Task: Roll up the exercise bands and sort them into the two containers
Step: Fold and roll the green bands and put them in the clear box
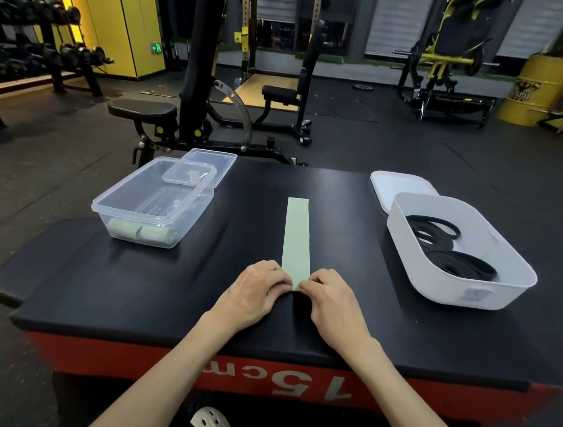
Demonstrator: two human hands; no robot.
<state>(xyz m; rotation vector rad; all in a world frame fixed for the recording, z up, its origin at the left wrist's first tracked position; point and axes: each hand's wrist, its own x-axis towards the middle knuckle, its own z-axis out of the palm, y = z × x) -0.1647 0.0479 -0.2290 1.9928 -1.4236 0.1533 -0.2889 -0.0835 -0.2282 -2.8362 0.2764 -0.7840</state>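
A light green exercise band (297, 235) lies flat and straight on the black padded platform (196, 294), running away from me. My left hand (255, 290) and my right hand (328, 302) pinch its near end from either side, fingertips curled onto the band's edge. On the left stands a clear plastic container (152, 201) holding two rolled green bands (140, 231). A white container (458, 251) on the right holds several coiled black bands (448, 250).
A clear lid (209, 166) leans behind the clear container, and a white lid (401, 188) lies behind the white one. The platform's red side reads 15cm. Gym benches, a dumbbell rack and machines stand on the floor beyond.
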